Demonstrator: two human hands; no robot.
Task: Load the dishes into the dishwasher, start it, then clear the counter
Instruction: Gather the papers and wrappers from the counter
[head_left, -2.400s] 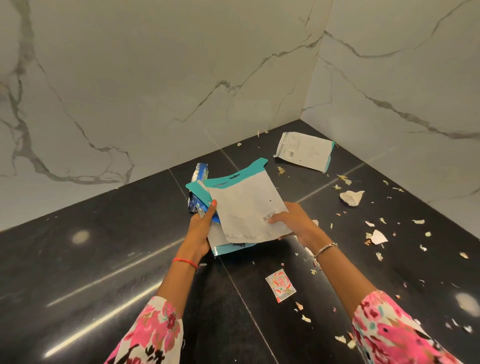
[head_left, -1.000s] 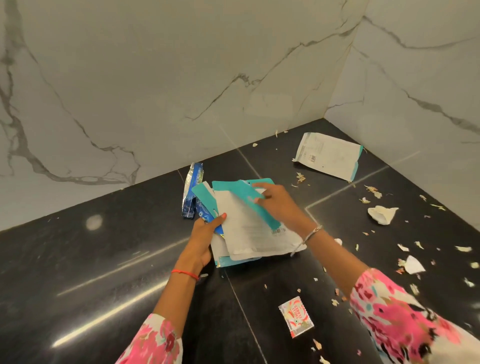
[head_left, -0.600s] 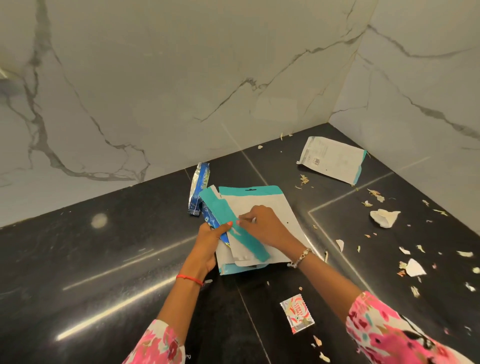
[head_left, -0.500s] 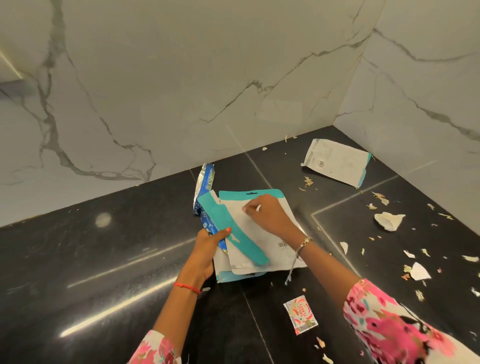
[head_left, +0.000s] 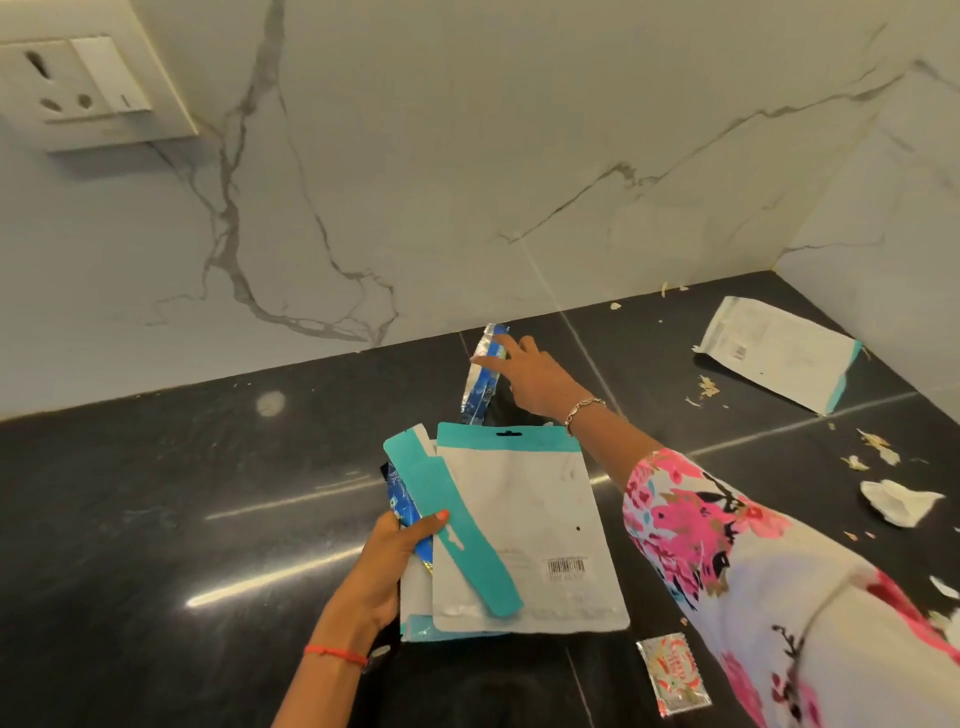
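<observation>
Left hand (head_left: 387, 566) grips pouches (head_left: 519, 519); right hand (head_left: 535, 376), fingers spread, seemingly touches a foil wrapper (head_left: 480, 387) on the littered black counter (head_left: 156, 493) below marble walls (head_left: 467, 156)

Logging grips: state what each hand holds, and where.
Left hand pinches the stack of pouches at its left edge. Right hand, open over the foil wrapper, holds nothing.

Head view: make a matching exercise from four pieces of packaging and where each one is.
1 pouch stack
2 blue foil wrapper
3 lone white pouch
4 red sachet

A by the counter's back corner
B gripped by the left hand
C at the right hand's fingertips
D flat on the counter, nearest the camera

Pairs: 1-B, 2-C, 3-A, 4-D
</observation>
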